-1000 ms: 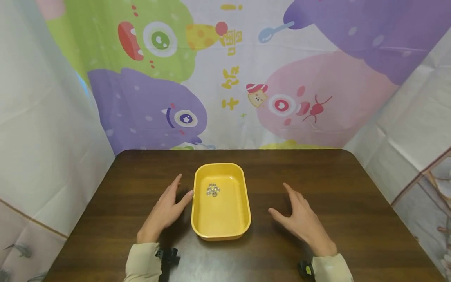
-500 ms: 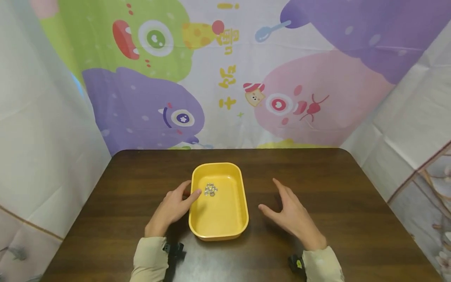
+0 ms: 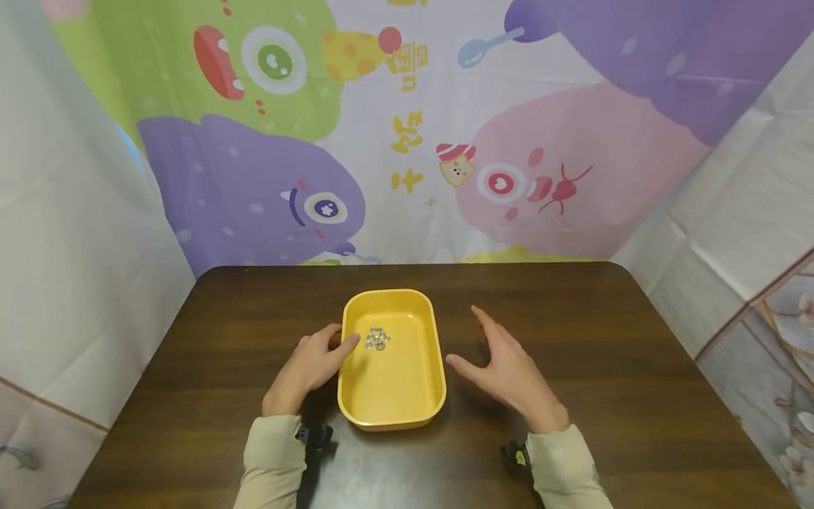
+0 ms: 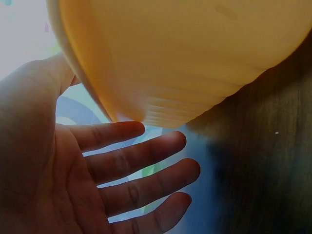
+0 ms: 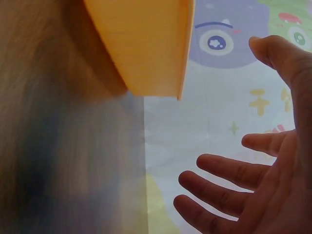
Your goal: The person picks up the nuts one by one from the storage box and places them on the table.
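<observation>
A deep yellow rectangular tray point(image 3: 397, 385) with rounded corners stands on the table. Inside it, towards the back left, lies a cluster of small shiny clear pieces point(image 3: 377, 338); their exact kind is too small to tell. My left hand point(image 3: 311, 367) holds the tray's left rim, thumb over the edge and index finger at the outer wall. In the left wrist view its other fingers point(image 4: 153, 190) extend below the wall. Apart from the tray's right side, my right hand point(image 3: 511, 371) hovers with spread fingers, touching nothing, and the right wrist view shows a gap to the wall.
The dark brown wooden table point(image 3: 604, 339) reaches out on both sides of the tray. Behind its far edge hangs a curtain point(image 3: 407, 219) with cartoon monsters, and pale sheets point(image 3: 89, 233) flank it left and right. Each wrist bears a dark camera strap.
The left hand has come right, bringing its thumb over the tray's rim. Leftwards, the right hand has moved closer to the tray's right side. The shiny pieces stay inside.
</observation>
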Demonstrator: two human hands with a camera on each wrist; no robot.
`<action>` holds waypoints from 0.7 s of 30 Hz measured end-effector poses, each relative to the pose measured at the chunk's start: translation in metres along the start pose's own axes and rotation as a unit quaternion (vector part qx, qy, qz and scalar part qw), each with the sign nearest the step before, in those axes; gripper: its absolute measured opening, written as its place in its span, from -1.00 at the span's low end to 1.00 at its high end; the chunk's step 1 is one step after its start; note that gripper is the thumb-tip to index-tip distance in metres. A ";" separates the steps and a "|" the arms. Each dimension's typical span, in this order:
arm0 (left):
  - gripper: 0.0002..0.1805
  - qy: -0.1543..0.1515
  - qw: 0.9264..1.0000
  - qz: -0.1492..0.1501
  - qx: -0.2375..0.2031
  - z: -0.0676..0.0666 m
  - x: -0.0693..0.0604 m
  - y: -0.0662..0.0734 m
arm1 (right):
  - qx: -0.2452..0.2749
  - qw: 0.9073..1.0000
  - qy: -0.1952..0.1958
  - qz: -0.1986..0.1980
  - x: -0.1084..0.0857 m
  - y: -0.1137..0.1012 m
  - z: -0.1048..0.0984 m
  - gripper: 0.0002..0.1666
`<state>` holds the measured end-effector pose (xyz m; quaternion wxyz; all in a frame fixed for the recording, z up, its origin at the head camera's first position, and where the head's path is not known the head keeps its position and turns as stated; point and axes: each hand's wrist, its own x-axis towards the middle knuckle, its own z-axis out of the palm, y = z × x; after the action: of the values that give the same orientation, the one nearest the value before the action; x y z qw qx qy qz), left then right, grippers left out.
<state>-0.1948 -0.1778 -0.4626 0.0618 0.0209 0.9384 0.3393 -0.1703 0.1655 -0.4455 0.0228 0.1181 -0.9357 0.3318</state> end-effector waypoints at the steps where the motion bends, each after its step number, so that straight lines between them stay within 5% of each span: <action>1: -0.24 0.001 1.000 0.002 -0.001 0.000 0.000 0.000 | 0.004 1.000 0.000 -0.002 0.001 -0.002 0.001 0.23; 9: -0.68 0.021 0.999 0.029 0.005 0.003 0.001 0.000 | 0.014 1.000 -0.005 -0.006 0.008 -0.017 0.006 0.18; 21: -0.65 0.009 0.999 0.045 0.001 0.003 0.002 0.000 | 0.011 0.999 -0.011 -0.038 0.024 -0.030 0.014 0.11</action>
<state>-0.1960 -0.1763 -0.4650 0.0380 0.0597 0.9373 0.3413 -0.1859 0.1291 -0.4351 0.0237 0.1576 -0.9270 0.3395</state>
